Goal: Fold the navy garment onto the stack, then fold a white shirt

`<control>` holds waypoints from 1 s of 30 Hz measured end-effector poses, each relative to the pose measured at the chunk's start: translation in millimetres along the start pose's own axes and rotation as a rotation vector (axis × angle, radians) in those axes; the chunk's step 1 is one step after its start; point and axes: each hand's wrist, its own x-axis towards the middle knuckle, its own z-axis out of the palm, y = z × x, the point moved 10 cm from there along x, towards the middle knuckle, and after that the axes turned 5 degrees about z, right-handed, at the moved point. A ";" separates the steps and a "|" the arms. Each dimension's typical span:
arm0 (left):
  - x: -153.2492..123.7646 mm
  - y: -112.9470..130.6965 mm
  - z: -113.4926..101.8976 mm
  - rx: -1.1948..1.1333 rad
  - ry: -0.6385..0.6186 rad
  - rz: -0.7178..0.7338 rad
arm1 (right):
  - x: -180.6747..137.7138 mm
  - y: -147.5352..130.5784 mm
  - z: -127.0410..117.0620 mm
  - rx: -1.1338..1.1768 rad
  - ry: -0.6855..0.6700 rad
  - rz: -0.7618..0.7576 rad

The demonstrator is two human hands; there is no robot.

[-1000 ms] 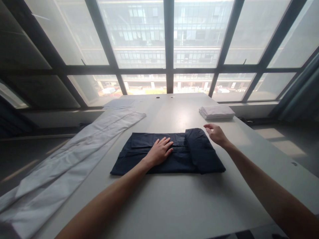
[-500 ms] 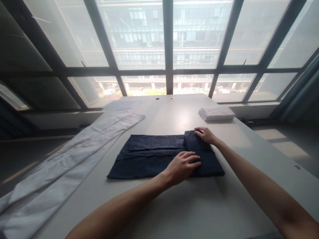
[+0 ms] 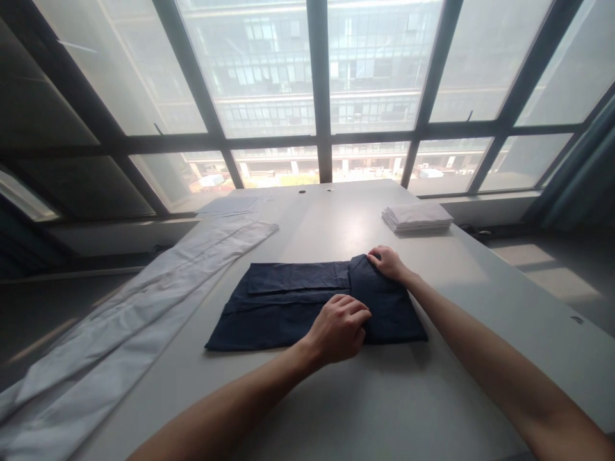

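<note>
A dark navy cloth [image 3: 283, 301] lies partly folded on the white table [image 3: 365, 397], its right end doubled over into a thicker flap. My left hand [image 3: 339, 326] rests on the near edge of that flap with fingers curled, gripping the fabric. My right hand [image 3: 387, 262] pinches the flap's far corner, fingers closed on the cloth.
A long white cloth [image 3: 120, 333] stretches along the table's left side and hangs off the near left edge. A stack of folded white cloths [image 3: 417, 216] sits at the far right. Large windows stand behind the table.
My left hand moved from the cloth's middle to the folded flap's near edge and curled. My right hand came down from the air onto the flap's far corner and closed.
</note>
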 end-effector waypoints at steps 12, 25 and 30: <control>-3.5 18.5 36.6 0.015 -0.158 0.147 | -23.5 -51.0 35.3 -0.206 -0.150 -0.164; -1.2 10.9 32.8 -0.007 -0.117 0.091 | -16.9 0.4 15.7 -0.183 -0.143 0.006; 3.1 4.3 20.4 -0.078 -0.024 0.032 | -17.4 0.5 -25.2 -0.100 0.192 0.020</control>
